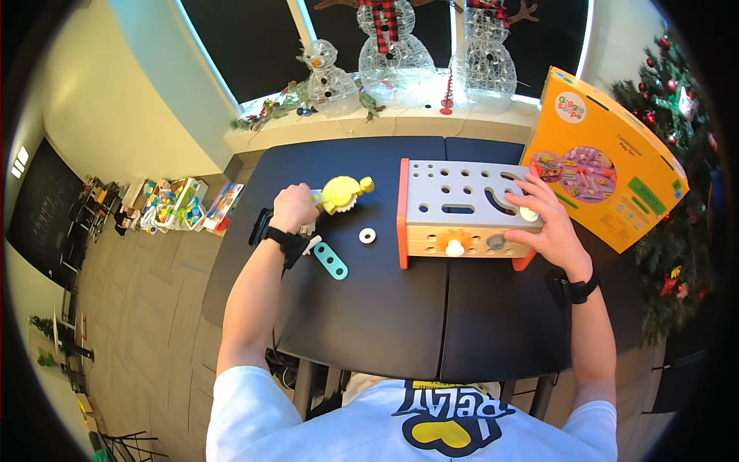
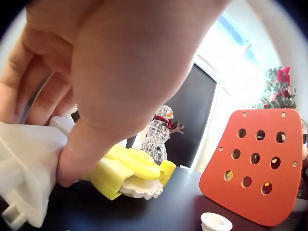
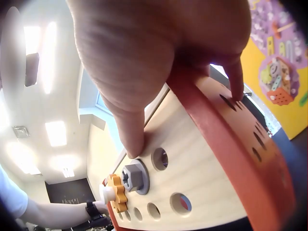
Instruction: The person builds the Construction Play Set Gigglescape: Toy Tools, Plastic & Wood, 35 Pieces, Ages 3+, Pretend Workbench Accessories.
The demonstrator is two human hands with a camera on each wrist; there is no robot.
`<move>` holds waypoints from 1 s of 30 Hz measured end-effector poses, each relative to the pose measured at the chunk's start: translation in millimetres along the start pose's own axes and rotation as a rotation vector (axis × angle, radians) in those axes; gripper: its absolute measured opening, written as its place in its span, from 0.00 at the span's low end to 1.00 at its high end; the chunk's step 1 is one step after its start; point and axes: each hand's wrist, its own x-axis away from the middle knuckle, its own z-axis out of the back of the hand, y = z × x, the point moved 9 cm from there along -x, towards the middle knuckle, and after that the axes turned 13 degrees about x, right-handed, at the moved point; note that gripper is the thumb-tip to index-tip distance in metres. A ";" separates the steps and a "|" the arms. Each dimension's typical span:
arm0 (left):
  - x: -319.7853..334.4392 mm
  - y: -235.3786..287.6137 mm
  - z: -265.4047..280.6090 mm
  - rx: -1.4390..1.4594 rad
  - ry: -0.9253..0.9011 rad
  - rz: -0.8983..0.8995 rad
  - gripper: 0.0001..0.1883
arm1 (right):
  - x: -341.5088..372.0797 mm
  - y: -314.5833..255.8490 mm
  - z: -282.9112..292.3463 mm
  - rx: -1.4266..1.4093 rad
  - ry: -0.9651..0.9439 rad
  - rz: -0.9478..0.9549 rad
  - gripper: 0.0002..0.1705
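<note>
My left hand (image 1: pixel 295 208) is at the left of the table. Its thumb and fingers pinch a white plastic piece (image 2: pixel 31 168). Right beside that hand lies a yellow toy circular saw (image 1: pixel 339 194) with a white toothed blade. My right hand (image 1: pixel 548 227) grips the right end of a toy workbench (image 1: pixel 431 185), thumb on the wooden front and fingers over the top. Below the thumb, a grey hex bolt (image 3: pixel 135 177) sits in the front panel. An orange gear (image 3: pixel 116 192) with a white knob is mounted beside it.
A white ring (image 1: pixel 367 236) lies between saw and workbench. A teal strip with holes (image 1: pixel 331 261) and a white peg (image 1: pixel 312 245) lie near the left wrist. The orange box (image 1: pixel 616 146) stands behind the workbench at right, beside a decorated tree (image 1: pixel 670 254).
</note>
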 end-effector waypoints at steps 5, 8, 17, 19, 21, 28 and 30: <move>2.5 24.7 48.8 0.278 0.269 -0.137 0.27 | -0.1 1.1 -0.4 -0.009 0.011 0.015 0.37; 15.3 50.7 81.2 0.619 0.375 -0.194 0.24 | -0.3 0.0 -0.1 -0.010 0.013 0.020 0.38; 34.7 150.7 105.9 1.066 0.294 -0.815 0.28 | -4.6 2.6 -3.8 -0.023 0.008 0.075 0.35; 45.6 172.6 107.6 1.181 0.251 -0.862 0.30 | -4.7 2.8 -3.7 -0.023 0.016 0.079 0.35; 42.3 185.7 102.9 1.104 0.187 -0.824 0.30 | -4.5 2.0 -3.1 -0.021 0.022 0.079 0.35; 54.8 210.3 107.4 0.920 0.154 -0.765 0.30 | -5.7 2.8 -2.9 -0.025 0.030 0.081 0.35; 55.1 210.1 105.8 0.902 0.142 -0.770 0.29 | -7.1 3.0 -3.7 -0.022 0.023 0.083 0.35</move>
